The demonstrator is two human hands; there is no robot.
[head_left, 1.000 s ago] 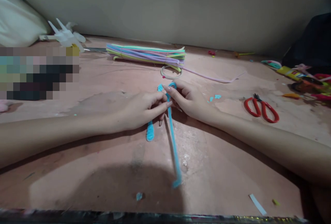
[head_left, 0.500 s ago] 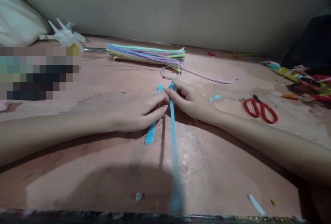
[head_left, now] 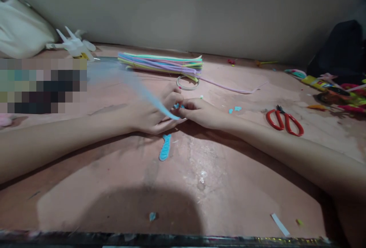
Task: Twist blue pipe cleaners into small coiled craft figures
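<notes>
A light-blue pipe cleaner [head_left: 156, 103] runs up and left from between my hands, its far part smeared by motion. My right hand [head_left: 207, 113] is closed, thumb and fingers pinched on its near end. My left hand [head_left: 156, 116] has bent fingers meeting the right fingertips, gripping the same pipe cleaner; the strand passes over its knuckles. Bits of blue show between the fingers, but their shape is mostly hidden. Below my left hand a flat blue fuzzy piece [head_left: 165, 148] with a rounded end lies on the table, its upper end close under the fingers.
Beyond my hands lie a bundle of coloured pipe cleaners [head_left: 160, 64] and a ring [head_left: 187, 83]. Red-handled cutters [head_left: 287, 122] are at right, near small blue scraps [head_left: 237, 108]. A white bottle [head_left: 76, 47] lies back left. Paper scraps [head_left: 280, 225] are near the front edge.
The pipe cleaner's long end has swung from hanging toward me to pointing up and left across my left hand. The small loop at my right fingers is now mostly hidden.
</notes>
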